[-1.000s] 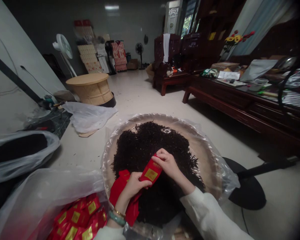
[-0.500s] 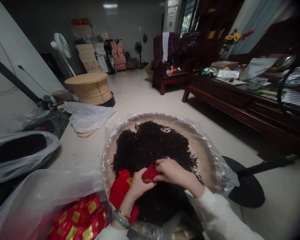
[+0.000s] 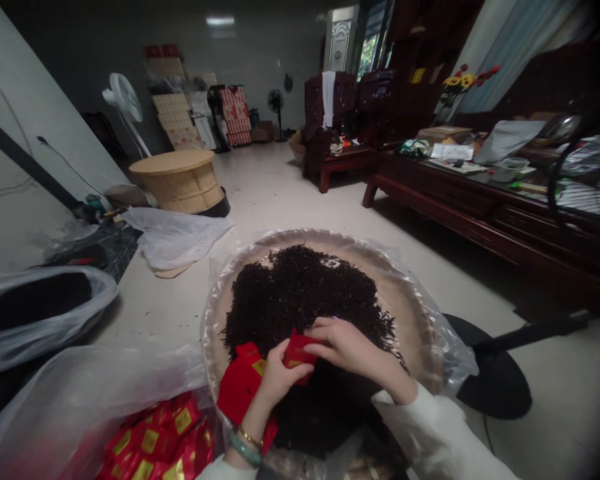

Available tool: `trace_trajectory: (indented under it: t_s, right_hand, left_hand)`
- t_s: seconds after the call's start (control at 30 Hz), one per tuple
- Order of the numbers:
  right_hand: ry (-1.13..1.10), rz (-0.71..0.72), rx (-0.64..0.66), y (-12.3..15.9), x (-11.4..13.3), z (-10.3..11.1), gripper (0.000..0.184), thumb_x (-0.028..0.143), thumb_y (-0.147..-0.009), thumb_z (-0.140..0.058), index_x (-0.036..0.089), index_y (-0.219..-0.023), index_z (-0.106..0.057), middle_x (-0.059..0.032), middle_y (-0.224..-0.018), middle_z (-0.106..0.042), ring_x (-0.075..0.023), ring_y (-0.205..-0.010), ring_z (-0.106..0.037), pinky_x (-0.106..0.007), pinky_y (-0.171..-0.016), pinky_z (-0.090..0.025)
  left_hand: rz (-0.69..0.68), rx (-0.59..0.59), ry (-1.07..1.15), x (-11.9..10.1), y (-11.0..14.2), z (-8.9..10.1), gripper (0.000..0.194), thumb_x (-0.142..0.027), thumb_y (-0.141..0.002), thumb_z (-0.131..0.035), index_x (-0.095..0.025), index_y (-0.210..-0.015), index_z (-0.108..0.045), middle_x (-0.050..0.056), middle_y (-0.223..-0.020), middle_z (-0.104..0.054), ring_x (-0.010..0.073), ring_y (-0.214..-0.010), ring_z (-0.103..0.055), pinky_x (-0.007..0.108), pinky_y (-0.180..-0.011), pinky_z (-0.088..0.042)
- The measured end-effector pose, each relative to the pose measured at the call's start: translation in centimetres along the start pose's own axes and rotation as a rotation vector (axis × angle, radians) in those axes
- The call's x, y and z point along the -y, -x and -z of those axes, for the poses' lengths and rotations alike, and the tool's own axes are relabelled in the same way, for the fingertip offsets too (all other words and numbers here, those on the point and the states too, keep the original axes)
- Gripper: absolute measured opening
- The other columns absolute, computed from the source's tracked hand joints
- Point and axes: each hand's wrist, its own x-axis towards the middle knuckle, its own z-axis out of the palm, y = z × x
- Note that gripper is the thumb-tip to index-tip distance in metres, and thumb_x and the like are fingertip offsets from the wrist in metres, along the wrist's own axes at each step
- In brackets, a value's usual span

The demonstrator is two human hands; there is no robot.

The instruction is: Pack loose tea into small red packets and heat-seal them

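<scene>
A round woven tray (image 3: 415,300), lined with clear plastic, holds a big heap of dark loose tea leaves (image 3: 305,293). Over the near side of the heap, my left hand (image 3: 277,377) and my right hand (image 3: 345,347) both pinch a small red packet with a gold label (image 3: 296,352). The packet sits low against the leaves, mostly covered by my fingers. A stack of flat red packets (image 3: 237,390) lies on the tray's near left rim, under my left wrist.
A clear bag of filled red-and-gold packets (image 3: 155,440) lies at the bottom left. A bag of dark tea (image 3: 35,307) is further left. A black stool (image 3: 495,383) stands right of the tray, with a long dark wooden table (image 3: 505,213) behind.
The packet, held up and tilted above the leaves a second ago, has been lowered into the heap, and both hands have closed around it.
</scene>
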Motion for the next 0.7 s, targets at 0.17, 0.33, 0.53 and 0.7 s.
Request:
trace_trajectory:
  t_s: [0.17,0.33,0.53,0.7]
  right_hand:
    - [-0.153,-0.107,-0.326,-0.3,-2.0,-0.5,0.025,0.035,-0.091,-0.055,0.019,-0.082,-0.070,-0.0046,-0.082,-0.063,-0.0151,-0.070,-0.060,-0.025,-0.064,-0.045]
    - [-0.208,-0.086,-0.314,-0.9,-1.5,-1.8,0.028,0.037,-0.085,-0.063,0.022,-0.109,-0.066,-0.0058,-0.101,-0.065,-0.0162,-0.078,-0.061,-0.025,-0.066,-0.047]
    - [-0.190,-0.015,-0.241,-1.4,-0.5,-3.0,0.031,0.033,-0.090,-0.058,0.018,-0.065,-0.067,-0.0005,-0.064,-0.061,-0.0122,-0.058,-0.055,-0.022,-0.055,-0.039]
    - [-0.266,-0.047,-0.543,-1.3,-2.5,-2.4,0.037,0.046,-0.088,-0.057,0.019,-0.067,-0.069,-0.0017,-0.064,-0.064,-0.0140,-0.059,-0.058,-0.024,-0.056,-0.042]
  left_hand:
    - [0.134,-0.004,0.154,-0.1,0.2,-0.1,0.053,-0.037,-0.054,-0.082,-0.012,-0.097,-0.061,0.004,-0.078,-0.071,0.0197,-0.063,-0.066,0.034,-0.064,-0.055]
    - [0.051,-0.063,0.058,-0.2,0.1,-0.6,0.043,-0.028,-0.055,-0.081,-0.012,-0.092,-0.065,0.004,-0.081,-0.072,0.0200,-0.072,-0.066,0.030,-0.070,-0.053]
    - [0.071,0.045,0.063,-0.9,0.6,-0.6,0.042,-0.024,-0.056,-0.079,-0.013,-0.094,-0.065,0.003,-0.084,-0.072,0.0202,-0.077,-0.067,0.029,-0.073,-0.052]
    - [0.152,0.086,0.136,-1.0,0.9,-0.2,0.045,-0.033,-0.059,-0.080,-0.013,-0.095,-0.062,0.002,-0.076,-0.070,0.0179,-0.062,-0.066,0.031,-0.064,-0.054]
